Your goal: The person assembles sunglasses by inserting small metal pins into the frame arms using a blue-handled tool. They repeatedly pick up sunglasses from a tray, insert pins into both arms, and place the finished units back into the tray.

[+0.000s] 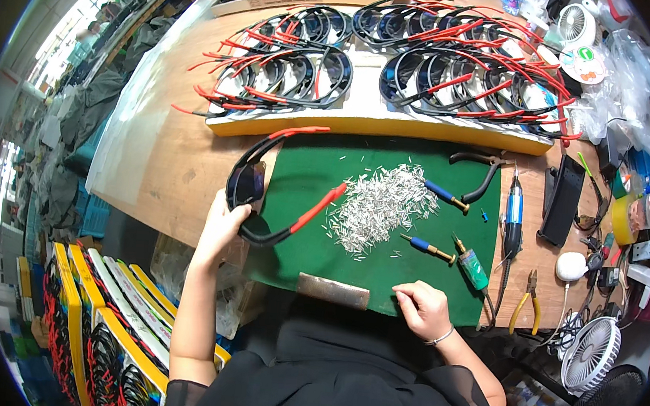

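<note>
Head view: left hand point(223, 221) grips the sunglasses point(264, 190) by the lower frame rim, over the green mat point(297, 258) edge. Frame appears light, thin, flexible (lens likely smudges); hold by rim. Right hand point(422, 308) rests loosely curled, empty, on the mat.

Counted on the bench: one green mat point(381, 270). One pair of glasses point(264, 190) held off the trays. Two blue-handled drivers point(445, 196) point(429, 248). Two pliers, one black point(482, 174), one yellow point(526, 302). Two white fans point(590, 354) point(576, 24). One pile of metal pins point(379, 204), too many to count. Glasses on the trays: overlapping, count not determinable.
</note>
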{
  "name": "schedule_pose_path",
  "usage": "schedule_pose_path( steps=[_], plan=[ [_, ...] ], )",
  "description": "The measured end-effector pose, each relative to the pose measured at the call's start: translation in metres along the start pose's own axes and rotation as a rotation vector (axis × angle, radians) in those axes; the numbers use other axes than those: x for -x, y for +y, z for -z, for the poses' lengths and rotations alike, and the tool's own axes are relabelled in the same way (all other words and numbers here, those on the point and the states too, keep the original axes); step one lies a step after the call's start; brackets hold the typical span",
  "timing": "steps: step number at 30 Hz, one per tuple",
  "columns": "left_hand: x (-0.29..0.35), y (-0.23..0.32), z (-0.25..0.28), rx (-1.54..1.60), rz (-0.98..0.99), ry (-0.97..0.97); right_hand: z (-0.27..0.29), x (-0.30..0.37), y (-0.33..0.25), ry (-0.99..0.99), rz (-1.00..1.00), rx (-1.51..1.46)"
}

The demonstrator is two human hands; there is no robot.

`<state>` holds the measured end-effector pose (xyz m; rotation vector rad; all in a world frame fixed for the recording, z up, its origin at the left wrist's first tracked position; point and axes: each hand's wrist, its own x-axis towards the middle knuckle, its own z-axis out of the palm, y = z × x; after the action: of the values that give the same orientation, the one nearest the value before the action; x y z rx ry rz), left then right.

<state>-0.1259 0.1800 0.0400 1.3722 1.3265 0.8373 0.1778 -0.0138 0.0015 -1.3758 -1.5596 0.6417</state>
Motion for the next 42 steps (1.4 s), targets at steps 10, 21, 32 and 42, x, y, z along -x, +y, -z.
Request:
schedule_pose_path(
  steps=[10,21,32,42],
  plan=[
    [-0.141,0.102,-0.094,-0.247,-0.475,-0.008,0.001,-0.001,0.002,0.001,0.107,0.135],
    [-0.234,0.108,-0.176,-0.875,-0.402,0.076,0.000,0.001,0.005,0.056,0.076,0.079],
    [-0.224,0.098,-0.189,-0.975,-0.509,0.219,-0.001,-0.001,0.003,0.039,0.059,0.083],
    [-0.218,0.097,-0.192,-0.818,-0.613,0.374,-0.002,-0.001,0.001,0.032,0.042,0.138]
  ],
)
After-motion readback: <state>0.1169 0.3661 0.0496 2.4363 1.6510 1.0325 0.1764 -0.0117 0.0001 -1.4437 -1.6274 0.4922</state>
